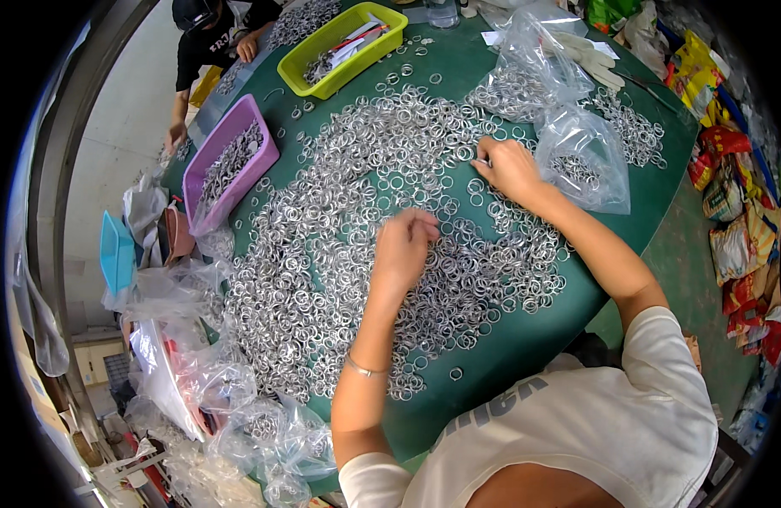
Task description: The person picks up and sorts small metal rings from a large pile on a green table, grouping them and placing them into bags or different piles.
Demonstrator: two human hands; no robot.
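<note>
Green tabletop (526,339) carried everything, spreading under and beyond both hands. Big heap of small silver metal rings (323,254) covered it, lying beneath both hands and running off to the left of them. Purple tray (217,148) with rings sat far left, beyond the left hand; yellow-green tray (323,42) sat farther off, past both hands. Clear plastic bags of rings (581,157) lay just right of the right hand. More crumpled clear bags (204,372) piled near-left of the left forearm. Another person (213,42) worked at the far-left edge. Left hand (403,245) rested on the rings, fingers curled down, pinching at rings; exact ring held could not be told. Right hand (509,169) lay on the pile's far part, fingertips closed on rings at its left side.
</note>
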